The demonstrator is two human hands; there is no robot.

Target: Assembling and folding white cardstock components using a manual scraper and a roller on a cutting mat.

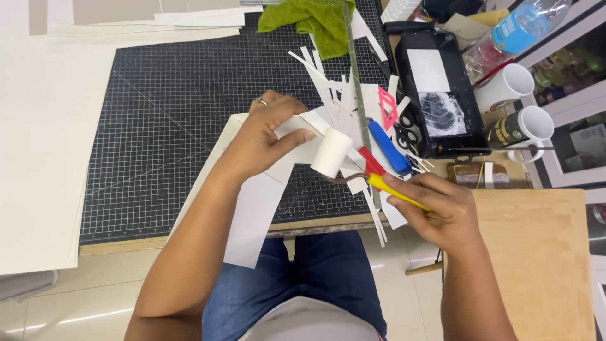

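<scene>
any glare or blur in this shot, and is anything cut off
Head view: even, soft light; faint glare streaks on the floor tiles; sharp on the left hand, right hand and small paint roller; water bottle and white paper sheets cropped at the edges.
</scene>
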